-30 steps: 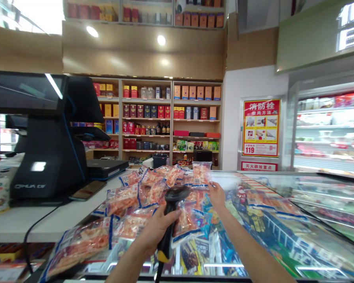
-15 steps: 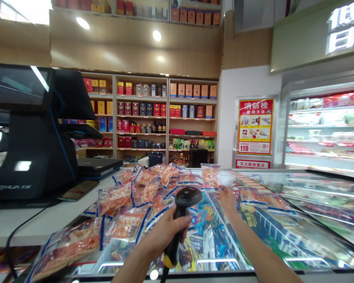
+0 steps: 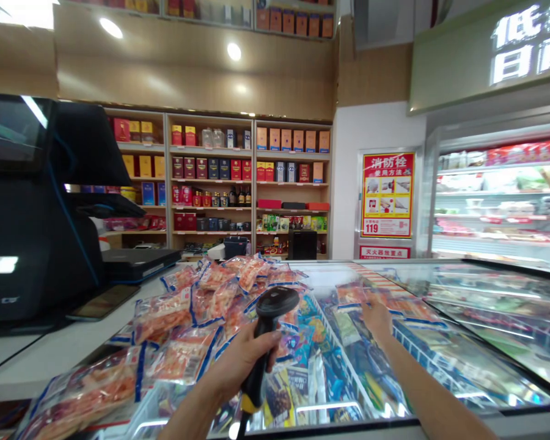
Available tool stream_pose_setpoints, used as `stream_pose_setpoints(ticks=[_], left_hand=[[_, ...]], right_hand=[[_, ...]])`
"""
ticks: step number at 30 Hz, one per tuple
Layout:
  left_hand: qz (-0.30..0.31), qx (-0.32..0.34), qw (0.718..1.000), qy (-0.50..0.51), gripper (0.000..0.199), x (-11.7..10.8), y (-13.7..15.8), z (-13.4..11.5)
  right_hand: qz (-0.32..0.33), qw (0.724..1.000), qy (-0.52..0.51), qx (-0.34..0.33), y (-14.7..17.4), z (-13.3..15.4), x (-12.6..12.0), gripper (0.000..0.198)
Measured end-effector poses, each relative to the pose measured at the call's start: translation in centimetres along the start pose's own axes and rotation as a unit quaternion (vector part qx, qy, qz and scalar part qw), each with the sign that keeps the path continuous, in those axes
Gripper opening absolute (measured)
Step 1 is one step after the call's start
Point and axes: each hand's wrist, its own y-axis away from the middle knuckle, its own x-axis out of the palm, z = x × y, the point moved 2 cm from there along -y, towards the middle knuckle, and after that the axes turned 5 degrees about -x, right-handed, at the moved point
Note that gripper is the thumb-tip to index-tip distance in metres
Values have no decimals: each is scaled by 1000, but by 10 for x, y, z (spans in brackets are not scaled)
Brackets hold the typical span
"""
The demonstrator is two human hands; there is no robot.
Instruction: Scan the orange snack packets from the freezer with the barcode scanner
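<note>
My left hand [image 3: 244, 360] is wrapped round the handle of a black barcode scanner [image 3: 266, 333], its head tilted over the glass. To its left and beyond lies a heap of clear, blue-edged food packets [image 3: 213, 299] with orange-pink contents. My right hand [image 3: 376, 315] reaches out over the freezer glass, slightly blurred. Its fingers are closed at the right end of one such food packet [image 3: 349, 294], low over the glass. More of these packets [image 3: 417, 310] lie just right of that hand.
A glass-topped freezer [image 3: 339, 421] with bagged goods in baskets spans the front. On the counter at left stand a black checkout terminal [image 3: 32, 226] and a phone [image 3: 104, 302]. Shelves of boxes [image 3: 211, 168] line the back wall; a lit display fridge [image 3: 499, 195] is at right.
My right hand has carried the food packet rightward and lowered it from upright to nearly flat over the glass. My left hand keeps hold of the scanner. The view has turned slightly right.
</note>
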Motion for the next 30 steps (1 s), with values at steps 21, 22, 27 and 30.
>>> stream_pose_setpoints(ticks=[21, 22, 27, 30], left_hand=[[-52, -2, 999, 2, 19, -39, 24, 8], [-50, 0, 999, 2, 19, -40, 25, 9], [-67, -17, 998, 1, 17, -38, 31, 11], [-66, -32, 997, 8, 17, -36, 34, 12]], right_hand=[[4, 995, 29, 91, 11, 21, -12, 52], [16, 998, 15, 54, 18, 31, -5, 48], [154, 976, -58, -141, 58, 92, 33, 41], [197, 966, -87, -143, 76, 113, 48, 48]])
